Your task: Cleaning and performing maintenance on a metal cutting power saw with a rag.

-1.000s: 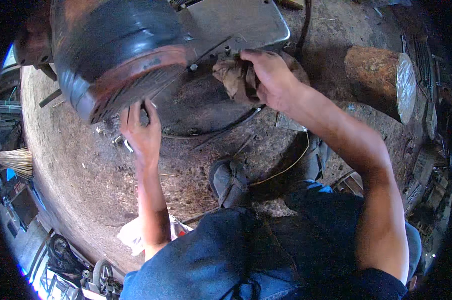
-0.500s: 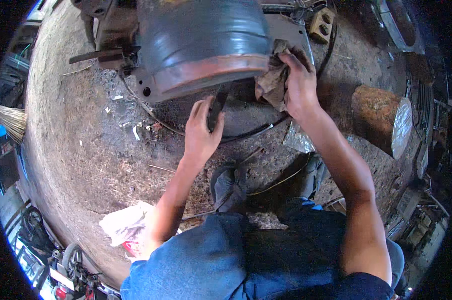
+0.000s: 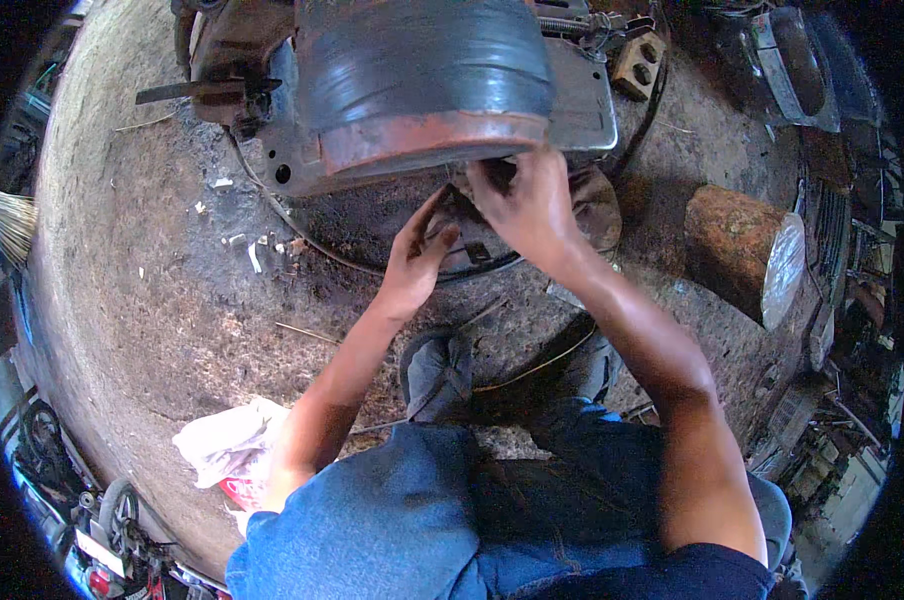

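My left hand [image 3: 417,265] is below a large dark cylinder [image 3: 427,65] with a rusty reddish rim. Its fingers and thumb are closed on a dark flat piece [image 3: 456,198], mostly hidden by the hand and shadow. Close beside it on the right, my right hand [image 3: 530,205] reaches under the rim with bent fingers. Motion smears these fingers, so what they hold does not show clearly. A brown, rag-like thing [image 3: 597,208] lies just right of that hand, partly behind it.
The cylinder sits against a grey metal plate [image 3: 582,105] with holes. A pale block with round holes [image 3: 640,66] stands at the far right. A rusty log-shaped cylinder [image 3: 737,250] lies on the right, and a white bag [image 3: 230,440] at lower left. A dark cable crosses the stained floor.
My right hand has moved left from the rag beside the cylinder to under its rim, near my left hand. The left hand stays close to its place. The whole view has shifted slightly.
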`<state>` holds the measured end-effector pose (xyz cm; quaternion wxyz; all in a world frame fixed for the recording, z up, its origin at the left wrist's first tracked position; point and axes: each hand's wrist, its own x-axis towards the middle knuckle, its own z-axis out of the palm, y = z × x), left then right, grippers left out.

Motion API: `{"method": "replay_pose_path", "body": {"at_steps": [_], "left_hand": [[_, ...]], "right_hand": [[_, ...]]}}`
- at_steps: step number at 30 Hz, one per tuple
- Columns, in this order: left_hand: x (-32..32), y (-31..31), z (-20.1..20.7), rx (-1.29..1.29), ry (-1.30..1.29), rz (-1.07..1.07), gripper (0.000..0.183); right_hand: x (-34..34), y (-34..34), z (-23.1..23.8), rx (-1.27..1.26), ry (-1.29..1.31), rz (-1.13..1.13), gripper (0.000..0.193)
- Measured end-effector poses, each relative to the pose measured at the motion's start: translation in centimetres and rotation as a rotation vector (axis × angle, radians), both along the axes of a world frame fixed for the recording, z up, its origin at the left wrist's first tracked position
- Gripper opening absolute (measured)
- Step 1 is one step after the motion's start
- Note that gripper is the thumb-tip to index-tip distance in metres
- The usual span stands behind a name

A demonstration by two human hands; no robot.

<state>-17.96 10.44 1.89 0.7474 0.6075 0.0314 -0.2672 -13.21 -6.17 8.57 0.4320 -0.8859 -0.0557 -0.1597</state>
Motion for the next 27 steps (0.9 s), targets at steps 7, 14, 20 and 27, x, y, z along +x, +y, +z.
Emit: {"method": "replay_pose_path", "body": {"at_steps": [7, 14, 20, 27], "left_hand": [[-0.7, -0.3, -0.2, -0.233, 0.417, 0.190, 0.041], [-2.1, 0.0, -3.5, -0.239, 0.341, 0.170, 0.044], [-1.6, -1.0, 0.4, -0.331, 0.408, 0.162, 0.057], [-2.6, -1.7, -1.9, -0.543, 0.401, 0.252, 0.056]], "right_hand": [[-0.3, 4.9, -1.2, -0.531, 0.175, 0.132, 0.020], [-2.9, 5.0, -1.2, -0.442, 0.252, 0.222, 0.016], [1.8, 0.5, -2.0, -0.262, -0.314, -0.004, 0.020], [0.0, 4.1, -2.1, -0.760, 0.233, 0.243, 0.014]]}}
